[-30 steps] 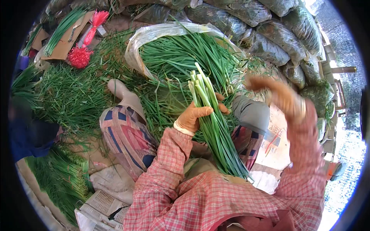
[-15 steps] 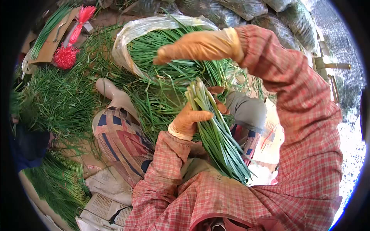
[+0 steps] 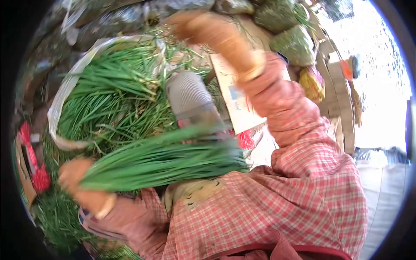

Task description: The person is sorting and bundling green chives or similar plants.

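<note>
My left hand [image 3: 84, 184], in an orange-brown glove, is closed round one end of a bunch of garlic chives [image 3: 169, 162]. The long green leaves stretch to the right across my lap, and their far end is smeared by motion. My right hand [image 3: 212, 37], gloved alike, is raised at the top with the arm stretched out. It is blurred, so its fingers cannot be made out. Beyond the bunch stands a white plastic sack [image 3: 65, 102], rolled down round a heap of loose green leaves [image 3: 112, 82].
A grey-covered knee [image 3: 190, 93] rises beside the sack. Printed cardboard [image 3: 229, 95] lies under my right arm. Red plastic ties [image 3: 40, 177] are at far left, with more red strands [image 3: 246, 139] by the cardboard. Filled bags [image 3: 294, 45] line the back.
My view has turned to the right. The bunch has swung from upright to lying sideways, with my left hand now at its left end. My right hand remains raised, away from the bunch.
</note>
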Demonstrator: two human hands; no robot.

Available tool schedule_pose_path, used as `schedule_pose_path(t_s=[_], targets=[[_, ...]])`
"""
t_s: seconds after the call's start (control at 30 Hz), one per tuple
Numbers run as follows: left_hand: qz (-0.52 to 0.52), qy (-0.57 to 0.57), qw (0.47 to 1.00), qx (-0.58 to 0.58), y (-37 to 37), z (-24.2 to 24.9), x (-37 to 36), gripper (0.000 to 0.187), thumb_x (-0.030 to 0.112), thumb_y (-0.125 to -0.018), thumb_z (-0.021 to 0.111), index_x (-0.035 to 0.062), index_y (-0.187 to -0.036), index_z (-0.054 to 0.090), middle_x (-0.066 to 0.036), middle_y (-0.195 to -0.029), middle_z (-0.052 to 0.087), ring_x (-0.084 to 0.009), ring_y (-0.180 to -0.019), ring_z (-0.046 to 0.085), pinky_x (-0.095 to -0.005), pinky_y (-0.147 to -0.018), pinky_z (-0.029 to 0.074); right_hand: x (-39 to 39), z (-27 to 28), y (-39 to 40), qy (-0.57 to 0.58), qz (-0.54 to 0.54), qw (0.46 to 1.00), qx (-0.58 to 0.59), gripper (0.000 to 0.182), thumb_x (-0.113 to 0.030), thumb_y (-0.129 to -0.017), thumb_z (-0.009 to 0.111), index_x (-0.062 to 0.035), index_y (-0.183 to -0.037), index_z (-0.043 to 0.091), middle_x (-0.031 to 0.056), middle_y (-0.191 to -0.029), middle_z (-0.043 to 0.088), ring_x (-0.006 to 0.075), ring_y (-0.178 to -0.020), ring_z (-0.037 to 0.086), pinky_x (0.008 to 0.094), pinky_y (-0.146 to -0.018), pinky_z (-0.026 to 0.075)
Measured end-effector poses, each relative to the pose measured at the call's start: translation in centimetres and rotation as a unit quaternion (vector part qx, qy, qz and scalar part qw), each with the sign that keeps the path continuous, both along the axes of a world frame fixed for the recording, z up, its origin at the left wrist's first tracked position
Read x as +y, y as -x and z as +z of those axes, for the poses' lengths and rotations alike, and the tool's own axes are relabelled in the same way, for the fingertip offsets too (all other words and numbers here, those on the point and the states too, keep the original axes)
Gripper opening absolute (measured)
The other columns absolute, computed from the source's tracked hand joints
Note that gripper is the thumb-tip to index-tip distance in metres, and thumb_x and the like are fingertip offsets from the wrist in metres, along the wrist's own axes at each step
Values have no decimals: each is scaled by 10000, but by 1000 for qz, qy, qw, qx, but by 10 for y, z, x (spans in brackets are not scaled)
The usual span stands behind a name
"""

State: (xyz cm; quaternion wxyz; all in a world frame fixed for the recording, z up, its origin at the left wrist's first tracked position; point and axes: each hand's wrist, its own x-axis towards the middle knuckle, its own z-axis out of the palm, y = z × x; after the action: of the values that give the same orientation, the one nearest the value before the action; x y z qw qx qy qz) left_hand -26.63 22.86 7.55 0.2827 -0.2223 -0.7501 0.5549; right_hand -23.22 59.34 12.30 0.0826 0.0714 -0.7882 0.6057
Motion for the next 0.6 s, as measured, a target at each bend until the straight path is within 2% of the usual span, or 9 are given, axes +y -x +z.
schedule_pose_path(t_s=[0.03, 0.07, 0.1, 0.23, 0.3, 0.37, 0.4, 0.5, 0.6], targets=[[-75, 36, 993, 87, 17, 15, -37, 84, 100, -694, 522, 64, -637, 572, -82, -611, 538, -230, -594, 531, -321, -572, 416, 81, 13, 19, -100, -157, 945, -268, 317, -209, -875, 421, -38, -1131, 493, 91, -1071, 565, 208, -974, 523, 293, -811, 417], [-65, -222, 969, -86, 27, 23, -64, 82, 106, -713, 531, 43, -703, 583, -91, -669, 558, -243, -619, 539, -328, -592, 426, 91, 42, -75, 119, -190, 975, 1, 372, -256, -891, 398, -5, -1155, 470, 130, -1049, 563, 195, -955, 531, 285, -810, 415], [-85, -475, 851, -209, 37, 30, -90, 111, 111, -732, 539, 22, -770, 594, -101, -727, 578, -256, -644, 547, -335, -612, 436, 117, 46, -120, 123, -252, 956, 85, 409, -281, -901, 372, 6, -1184, 443, 146, -1039, 560, 187, -966, 529, 288, -815, 412], [-252, -608, 717, -228, 72, 66, -114, 183, 147, -789, 544, 6, -896, 588, -117, -858, 604, -217, -762, 581, -326, -699, 459, 241, -58, -323, -75, -600, 795, -46, 215, -112, -803, 541, 10, -974, 587, 39, -845, 600, 94, -674, 562, 203, -536, 451], [-283, -687, 589, -317, 87, 85, -121, 196, 123, -795, 549, -2, -943, 571, -125, -881, 603, -199, -782, 584, -320, -703, 467, 228, -97, -362, -82, -638, 765, -38, 219, -89, -786, 544, 20, -972, 577, 71, -843, 597, 122, -683, 567, 219, -606, 459], [-242, -685, 588, -356, 149, 91, -178, 249, 129, -783, 565, 4, -996, 543, -114, -870, 597, -197, -790, 578, -310, -712, 463, 196, -122, -371, -79, -653, 751, -54, 207, -75, -792, 529, -2, -980, 575, 77, -868, 594, 135, -735, 568, 231, -661, 463], [-169, -766, 499, -368, 176, 89, -190, 283, 142, -775, 578, 6, -1018, 531, -109, -870, 594, -196, -798, 574, -306, -721, 461, 181, -131, -368, -105, -640, 757, -81, 215, -77, -796, 526, -13, -996, 571, 74, -880, 594, 140, -758, 566, 233, -682, 464], [-195, -847, 415, -269, 124, 116, -108, 337, 165, -786, 576, 12, -1073, 489, -103, -911, 572, -196, -849, 555, -291, -754, 452, 155, -192, -349, -129, -606, 781, -82, 301, -131, -784, 576, -41, -1069, 537, 102, -981, 581, 196, -906, 551, 290, -798, 437], [-253, -902, 309, -165, 105, 122, -83, 308, 203, -786, 579, -9, -996, 504, -107, -958, 542, -201, -899, 531, -306, -788, 456, 99, -213, -325, -338, -547, 743, -184, 327, -213, -793, 514, -41, -1071, 530, 173, -1031, 553, 334, -966, 508, 398, -858, 390]])
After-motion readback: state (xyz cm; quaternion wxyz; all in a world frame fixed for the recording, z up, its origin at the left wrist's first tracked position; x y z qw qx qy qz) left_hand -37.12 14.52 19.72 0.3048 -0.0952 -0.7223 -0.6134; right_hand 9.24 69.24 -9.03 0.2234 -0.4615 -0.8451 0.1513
